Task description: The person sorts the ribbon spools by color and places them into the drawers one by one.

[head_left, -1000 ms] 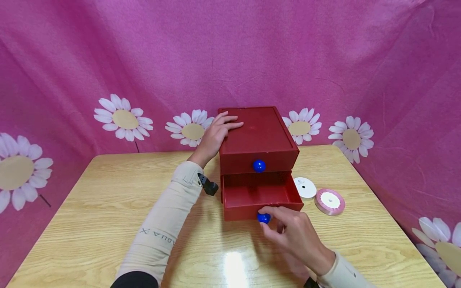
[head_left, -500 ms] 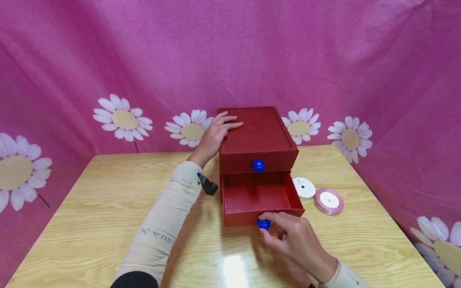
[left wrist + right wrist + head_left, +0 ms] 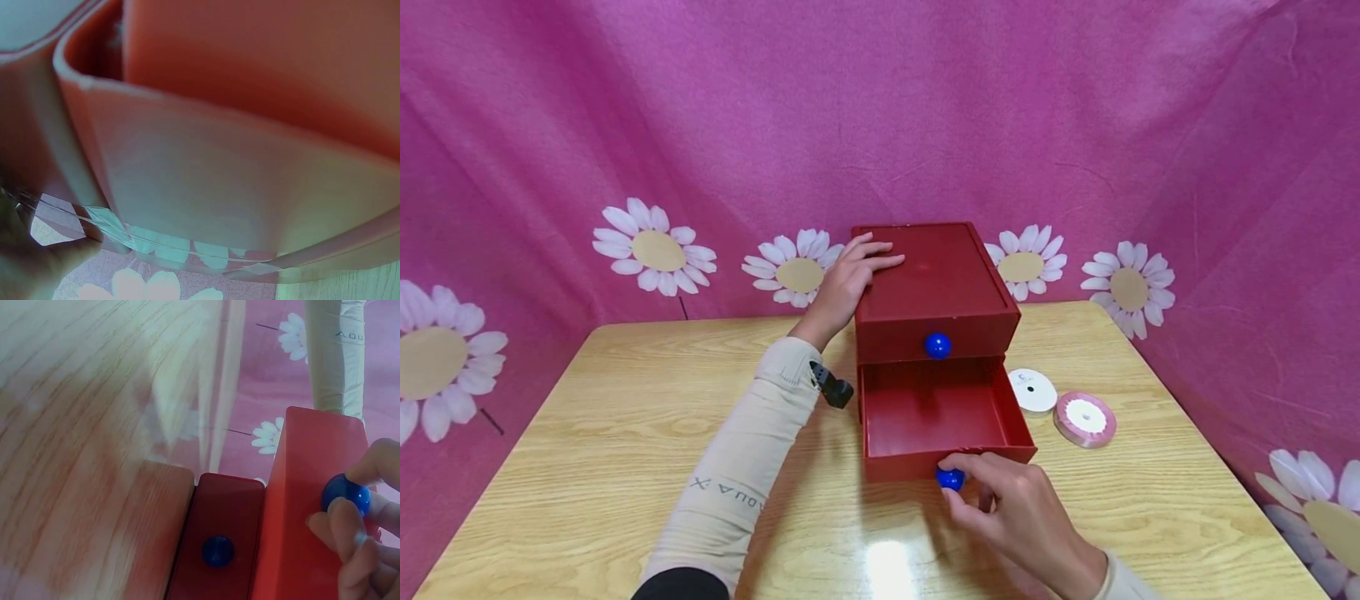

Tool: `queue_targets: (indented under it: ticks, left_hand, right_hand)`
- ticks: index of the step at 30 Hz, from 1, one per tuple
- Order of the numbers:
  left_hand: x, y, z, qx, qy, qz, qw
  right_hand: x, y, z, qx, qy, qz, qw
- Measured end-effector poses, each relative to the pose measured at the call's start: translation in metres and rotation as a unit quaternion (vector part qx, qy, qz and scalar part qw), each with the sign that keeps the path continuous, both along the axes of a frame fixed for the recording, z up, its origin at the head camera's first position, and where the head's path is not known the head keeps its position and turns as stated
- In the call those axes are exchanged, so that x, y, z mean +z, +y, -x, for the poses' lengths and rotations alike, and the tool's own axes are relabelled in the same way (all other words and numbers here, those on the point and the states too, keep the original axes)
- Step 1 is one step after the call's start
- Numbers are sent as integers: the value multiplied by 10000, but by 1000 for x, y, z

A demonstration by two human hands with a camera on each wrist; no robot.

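A red two-drawer cabinet (image 3: 940,267) stands at the back of the table. Its lower drawer (image 3: 895,467) is pulled well out, and no object shows inside. My right hand (image 3: 1022,512) pinches the blue round knob (image 3: 950,479) of that drawer between thumb and fingers; the right wrist view has the same knob (image 3: 344,495) in the fingers. On the cabinet's top left edge rests my left hand (image 3: 848,279), fingers spread over the top. The upper drawer, with its own blue knob (image 3: 937,346), is closed. In the left wrist view the left hand (image 3: 34,265) is partly cut off.
Right of the cabinet lie a white ribbon spool (image 3: 1032,390) and a pink ribbon spool (image 3: 1086,419). A pink cloth (image 3: 880,108) with daisies hangs behind and around the wooden table (image 3: 685,417).
The lower drawer has slid further out toward me, drawn by my right hand on its knob. My left hand has stayed on the cabinet top.
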State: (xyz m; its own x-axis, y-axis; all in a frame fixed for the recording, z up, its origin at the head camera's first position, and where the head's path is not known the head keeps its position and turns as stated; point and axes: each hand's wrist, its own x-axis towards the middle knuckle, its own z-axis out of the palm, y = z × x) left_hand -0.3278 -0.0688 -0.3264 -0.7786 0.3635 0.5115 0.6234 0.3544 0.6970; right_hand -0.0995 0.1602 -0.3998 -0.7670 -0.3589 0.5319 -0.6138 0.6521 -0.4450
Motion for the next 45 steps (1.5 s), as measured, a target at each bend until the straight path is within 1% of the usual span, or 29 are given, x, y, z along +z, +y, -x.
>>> queue_targets:
  ticks: [8,11,14,19,23,30,36,40,45]
  left_hand:
    - [0,0,0,-10,0,3,10000]
    - [0,0,0,5,-10,20,10000]
    - [1,0,-1,7,-25,7,10000]
    - [0,0,-1,-9,-6,-6,10000]
    - [0,-1,-1,-14,12,-4,10000]
    - [-1,1,-1,-53,91,-127,9999]
    - [0,1,-1,-22,61,-102,9999]
    - [0,1,-1,-34,75,-112,9999]
    - [1,1,-1,-61,76,-132,9999]
  right_hand:
    - [-2,1,-4,129,344,69,9993]
    - [-1,1,-6,107,165,66,9998]
    - [-1,1,-8,108,77,61,9999]
    - [-2,0,-10,121,141,37,9998]
    - [-3,0,-10,76,70,10,9999]
    - [-2,1,-11,86,13,4,10000]
    - [0,2,-13,83,-77,74,9999]
    - [-1,3,-15,169,-3,110,9998]
    - [-4,4,-15,350,256,163,9989]
